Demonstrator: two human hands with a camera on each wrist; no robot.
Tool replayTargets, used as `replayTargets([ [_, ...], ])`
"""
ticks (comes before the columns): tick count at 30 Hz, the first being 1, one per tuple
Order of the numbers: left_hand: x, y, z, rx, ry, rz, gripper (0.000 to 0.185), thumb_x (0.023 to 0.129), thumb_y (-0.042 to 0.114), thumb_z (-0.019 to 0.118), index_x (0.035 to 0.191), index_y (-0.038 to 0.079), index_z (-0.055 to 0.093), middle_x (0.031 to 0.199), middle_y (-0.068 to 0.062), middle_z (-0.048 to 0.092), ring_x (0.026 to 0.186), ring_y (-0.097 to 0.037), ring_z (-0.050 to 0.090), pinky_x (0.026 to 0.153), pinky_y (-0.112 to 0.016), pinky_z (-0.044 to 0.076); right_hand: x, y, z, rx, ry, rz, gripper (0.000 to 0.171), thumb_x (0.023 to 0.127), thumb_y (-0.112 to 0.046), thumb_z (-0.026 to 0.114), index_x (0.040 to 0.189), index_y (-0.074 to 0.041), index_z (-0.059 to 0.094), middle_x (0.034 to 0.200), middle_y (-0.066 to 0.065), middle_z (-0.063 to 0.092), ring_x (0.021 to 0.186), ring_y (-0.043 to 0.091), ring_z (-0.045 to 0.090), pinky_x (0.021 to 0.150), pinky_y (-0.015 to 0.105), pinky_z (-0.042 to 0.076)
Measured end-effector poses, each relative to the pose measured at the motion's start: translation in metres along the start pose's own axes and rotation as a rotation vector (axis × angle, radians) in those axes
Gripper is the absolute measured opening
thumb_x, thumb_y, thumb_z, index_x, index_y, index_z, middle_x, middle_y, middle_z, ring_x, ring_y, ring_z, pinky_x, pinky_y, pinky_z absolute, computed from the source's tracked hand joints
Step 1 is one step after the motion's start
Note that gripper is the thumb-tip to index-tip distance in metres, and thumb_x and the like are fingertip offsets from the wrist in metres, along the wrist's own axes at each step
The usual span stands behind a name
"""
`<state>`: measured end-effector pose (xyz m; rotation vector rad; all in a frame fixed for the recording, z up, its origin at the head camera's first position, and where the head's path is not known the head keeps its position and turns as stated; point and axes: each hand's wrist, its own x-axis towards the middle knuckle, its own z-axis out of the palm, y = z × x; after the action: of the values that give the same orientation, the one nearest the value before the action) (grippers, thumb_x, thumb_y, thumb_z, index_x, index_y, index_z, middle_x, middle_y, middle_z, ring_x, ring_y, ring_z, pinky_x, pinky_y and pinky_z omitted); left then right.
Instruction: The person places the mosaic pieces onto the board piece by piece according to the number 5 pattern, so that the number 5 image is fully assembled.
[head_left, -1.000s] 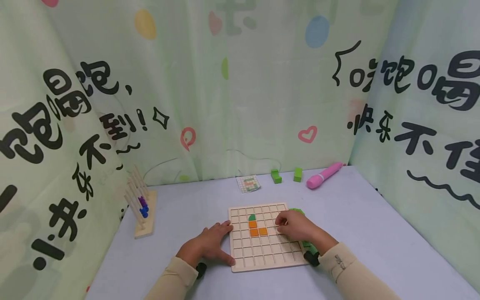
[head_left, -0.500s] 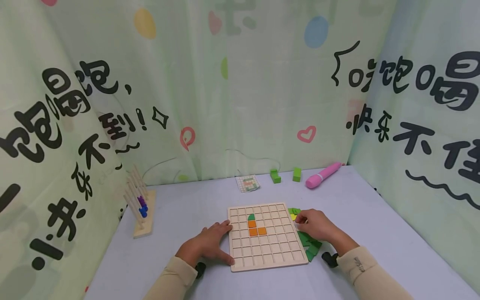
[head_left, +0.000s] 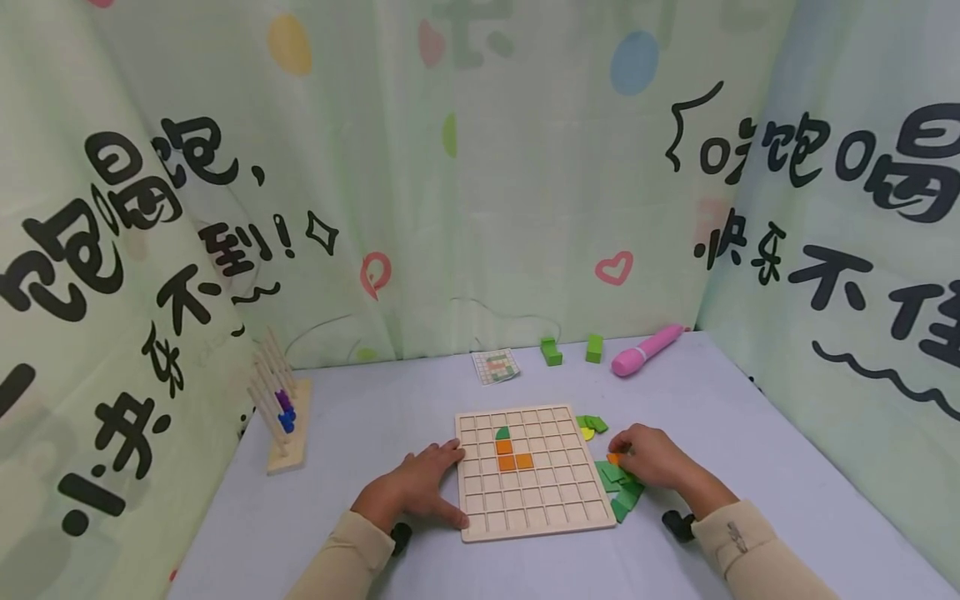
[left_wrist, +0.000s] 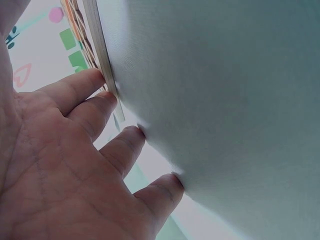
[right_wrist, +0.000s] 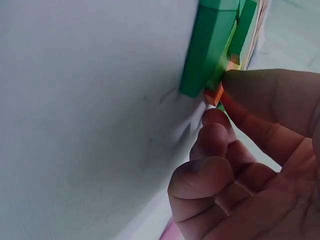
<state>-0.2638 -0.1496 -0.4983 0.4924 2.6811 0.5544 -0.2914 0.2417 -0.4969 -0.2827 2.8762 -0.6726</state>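
A wooden grid board [head_left: 536, 500] lies on the table with a green rounded tile [head_left: 502, 433] and several orange square tiles [head_left: 507, 463] in its cells. My left hand [head_left: 420, 487] rests at the board's left edge, fingers spread; in the left wrist view its fingertips touch the board's side [left_wrist: 102, 45] and the table. Right of the board, my right hand [head_left: 651, 457] pinches a small orange tile [right_wrist: 214, 95] between thumb and fingers, low beside a pile of green tiles [head_left: 626, 492]. Its other fingers are curled.
Yellow [head_left: 588, 433] and light green tiles [head_left: 594, 422] lie by the board's upper right corner. Farther back are a printed pattern card [head_left: 495, 367], green blocks [head_left: 551, 353] and a pink pen-like object [head_left: 647, 352]. A wooden peg stand [head_left: 298, 433] with beads stands at left.
My right hand has moved from over the board's right side to the loose tiles beyond it, where an orange tile now shows at its fingertips. My left hand has stayed in place.
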Motion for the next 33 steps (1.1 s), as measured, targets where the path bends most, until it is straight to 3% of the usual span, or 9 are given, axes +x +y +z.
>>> replayTargets([
  [7,0.0004,-0.0001,0.0008,0.002,-0.005,-0.004,0.107,0.071,0.051,0.094,0.158,0.013,0.044,0.17,-0.004,0.032,0.157,-0.037,0.028,0.124,-0.067,0.025,-0.0006,0.0042,0.0017,-0.023,-0.014,-0.049,0.017,0.09,-0.001,0.069,0.106,-0.003,0.073,0.104,0.007,0.067,0.096,0.023,0.06,0.091,0.05,0.055],
  [13,0.0011,-0.0003,0.0005,0.007,-0.007,0.0,0.107,0.071,0.053,0.093,0.158,0.014,0.044,0.17,-0.005,0.032,0.157,-0.037,0.028,0.124,-0.067,0.025,-0.0008,0.0058,0.0009,-0.03,-0.025,-0.037,0.012,0.09,-0.002,0.07,0.101,-0.005,0.067,0.097,0.004,0.063,0.09,0.022,0.056,0.084,0.043,0.054],
  [19,0.0025,-0.0018,0.0,0.017,-0.008,-0.001,0.108,0.071,0.053,0.093,0.158,0.014,0.043,0.17,-0.006,0.032,0.156,-0.037,0.029,0.123,-0.067,0.026,-0.0029,0.0043,-0.0003,0.013,-0.023,-0.024,0.014,0.089,-0.002,0.07,0.099,-0.007,0.062,0.086,0.003,0.057,0.08,0.019,0.052,0.069,0.032,0.046],
  [33,0.0033,-0.002,0.0014,0.013,-0.004,-0.007,0.109,0.07,0.052,0.094,0.158,0.015,0.043,0.17,-0.006,0.032,0.156,-0.036,0.029,0.124,-0.066,0.025,-0.0021,0.0008,-0.0033,0.17,-0.026,-0.005,0.008,0.094,-0.002,0.064,0.1,-0.005,0.06,0.088,0.005,0.057,0.084,0.021,0.053,0.07,0.033,0.047],
])
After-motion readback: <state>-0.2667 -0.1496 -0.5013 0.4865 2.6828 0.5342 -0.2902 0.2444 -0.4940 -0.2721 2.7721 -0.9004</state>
